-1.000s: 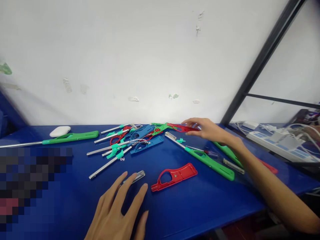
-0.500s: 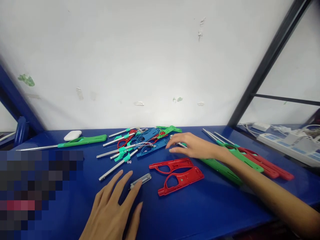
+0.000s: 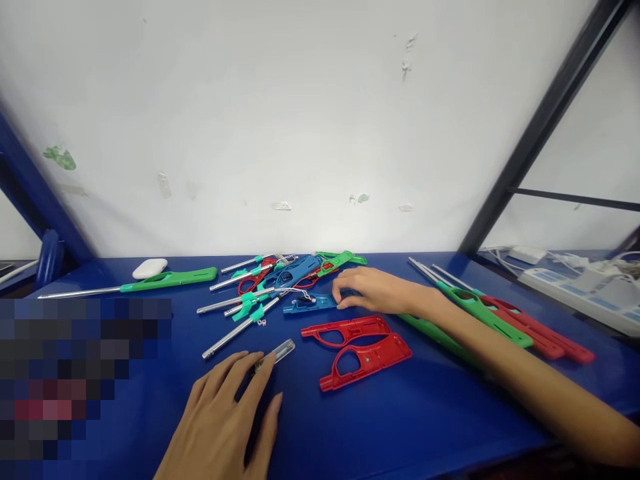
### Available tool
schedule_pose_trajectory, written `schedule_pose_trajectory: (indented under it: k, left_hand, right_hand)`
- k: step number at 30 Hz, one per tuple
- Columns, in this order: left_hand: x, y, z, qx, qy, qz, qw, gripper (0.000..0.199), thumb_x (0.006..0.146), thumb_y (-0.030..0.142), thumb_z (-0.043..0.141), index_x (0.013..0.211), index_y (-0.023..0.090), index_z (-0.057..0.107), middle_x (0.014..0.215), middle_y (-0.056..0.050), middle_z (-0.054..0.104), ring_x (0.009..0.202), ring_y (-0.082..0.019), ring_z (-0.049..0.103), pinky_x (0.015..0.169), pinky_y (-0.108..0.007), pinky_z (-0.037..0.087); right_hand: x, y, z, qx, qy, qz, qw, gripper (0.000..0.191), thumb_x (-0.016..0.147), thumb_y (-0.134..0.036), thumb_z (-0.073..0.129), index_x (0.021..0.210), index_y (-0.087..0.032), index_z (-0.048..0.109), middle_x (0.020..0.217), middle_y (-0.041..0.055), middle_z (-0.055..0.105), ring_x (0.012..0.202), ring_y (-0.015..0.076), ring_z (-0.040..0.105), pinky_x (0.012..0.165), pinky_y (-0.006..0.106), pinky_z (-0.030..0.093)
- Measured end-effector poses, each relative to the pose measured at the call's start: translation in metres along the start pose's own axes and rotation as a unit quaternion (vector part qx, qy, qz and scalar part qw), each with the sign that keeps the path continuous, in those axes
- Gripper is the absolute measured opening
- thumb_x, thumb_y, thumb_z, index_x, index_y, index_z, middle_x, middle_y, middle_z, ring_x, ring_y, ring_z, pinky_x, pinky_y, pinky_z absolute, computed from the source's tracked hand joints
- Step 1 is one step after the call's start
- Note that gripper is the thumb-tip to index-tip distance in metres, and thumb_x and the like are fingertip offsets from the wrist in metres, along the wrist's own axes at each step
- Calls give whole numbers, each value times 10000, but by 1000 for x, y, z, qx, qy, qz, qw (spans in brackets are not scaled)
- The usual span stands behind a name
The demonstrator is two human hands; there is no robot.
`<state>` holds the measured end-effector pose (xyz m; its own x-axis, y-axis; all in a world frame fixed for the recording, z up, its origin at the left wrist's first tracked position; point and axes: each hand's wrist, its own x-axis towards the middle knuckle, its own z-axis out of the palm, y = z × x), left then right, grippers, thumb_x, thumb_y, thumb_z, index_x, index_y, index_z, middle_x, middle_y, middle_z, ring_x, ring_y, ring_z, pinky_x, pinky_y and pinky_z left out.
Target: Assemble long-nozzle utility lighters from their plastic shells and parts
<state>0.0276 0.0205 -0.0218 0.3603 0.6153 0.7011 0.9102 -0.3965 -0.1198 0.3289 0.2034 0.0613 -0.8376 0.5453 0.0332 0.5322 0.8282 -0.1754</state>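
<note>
My left hand (image 3: 225,407) lies palm down at the front with its fingers apart. Its fingertips partly cover a small clear lighter fuel tank (image 3: 284,349) on the table. Farther back, my right hand (image 3: 365,290) has its thumb and fingers closed on the right end of a blue lighter handle half (image 3: 313,305). Two red handle halves, one (image 3: 347,329) behind the other (image 3: 370,362), rest inside up just in front of that hand. Left of the blue half lie several metal lighter tubes (image 3: 240,337) with turquoise collars and thin wires.
A green lighter (image 3: 175,278) and a white rounded case (image 3: 150,268) are at the back left. Under my right forearm is a green lighter (image 3: 435,333); green (image 3: 480,313) and red (image 3: 565,340) lighters lie beyond it. A power strip (image 3: 575,287) stands at right.
My right hand has closed on the blue handle half, which has shifted slightly right and turned. My left hand's fingers have moved over the clear tank, which has slid a little left.
</note>
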Motion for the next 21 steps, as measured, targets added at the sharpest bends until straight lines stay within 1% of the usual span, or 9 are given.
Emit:
schedule_pose_trajectory:
  k: [5,8,10,13,17,21]
  left_hand:
    - [-2,-1,2,-1,-4,-5,1000,369,1056,369,505,1376,243,640,1249,-68,802,1103,-294,792,866,-454,688]
    - [-1,0,2,1,1,-1,1000,373,1061,369,490,1381,235,627,1240,-80,802,1087,-296,798,848,-456,694]
    - [0,1,1,1,2,2,1000,372,1064,363,484,1384,234,621,1239,-84,801,1080,-294,800,841,-453,695]
    - [1,2,0,-2,0,0,1000,368,1065,357,486,1384,229,618,1243,-88,797,1081,-292,797,844,-450,695]
    - [1,4,-2,-7,-14,-7,1000,384,1067,347,486,1409,222,609,1268,-87,786,1108,-283,785,883,-437,687]
    - [0,6,-5,-15,-27,-12,999,402,1062,340,498,1434,235,610,1297,-77,777,1149,-273,769,931,-412,672]
  right_hand:
    - [-10,0,-16,37,-12,32,999,232,1037,-414,707,1118,-197,717,1097,58,750,940,213,699,885,418,579]
    - [-17,-3,-25,72,-8,56,996,165,1004,-391,718,1048,-233,715,1036,57,775,881,231,683,809,402,527]
    - [-21,-7,-30,106,-12,66,992,143,992,-391,712,1007,-249,708,1017,54,788,879,242,695,773,398,511]
    - [-24,-15,-33,163,-30,69,984,153,963,-395,729,990,-246,703,1022,53,793,914,242,728,780,388,540]
    - [-24,-23,-34,216,-49,66,973,173,925,-381,761,979,-226,706,1041,65,798,955,244,749,837,390,570]
    - [-28,-20,-39,239,-57,63,967,235,966,-412,739,1038,-189,713,1044,80,801,965,228,758,845,364,586]
